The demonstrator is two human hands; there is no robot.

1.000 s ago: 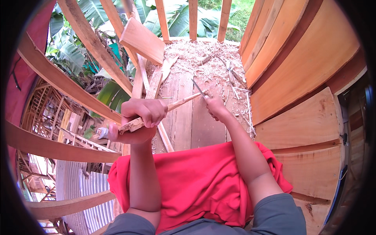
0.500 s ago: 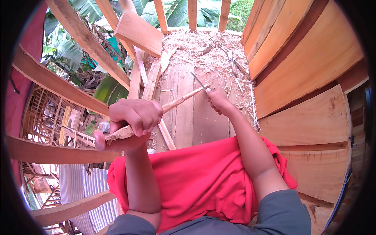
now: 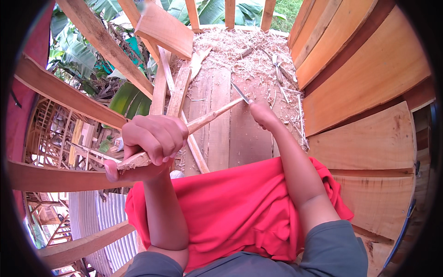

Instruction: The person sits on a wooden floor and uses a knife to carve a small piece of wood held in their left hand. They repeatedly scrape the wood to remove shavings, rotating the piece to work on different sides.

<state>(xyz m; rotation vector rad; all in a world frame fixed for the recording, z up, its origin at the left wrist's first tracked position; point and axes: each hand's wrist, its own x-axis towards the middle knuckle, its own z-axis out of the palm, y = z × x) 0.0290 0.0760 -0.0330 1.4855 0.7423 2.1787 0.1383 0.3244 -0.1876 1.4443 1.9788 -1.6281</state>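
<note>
On the nine o'clock side, the person's left hand (image 3: 154, 141) is gripping a pale wooden stick (image 3: 207, 119), which is slanting from eight o'clock up to one. Near two o'clock, the right hand (image 3: 264, 115) is clenching a knife (image 3: 239, 91), its blade crossing the stick's far end, while wood shavings (image 3: 226, 44) are lying at twelve.

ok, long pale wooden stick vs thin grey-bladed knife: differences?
Length: the long pale wooden stick exceeds the thin grey-bladed knife.
Pose: the stick slants up rightward; the knife's blade points up leftward.
Hold: left hand grips the stick, right hand the knife.
Both are slender.
</note>
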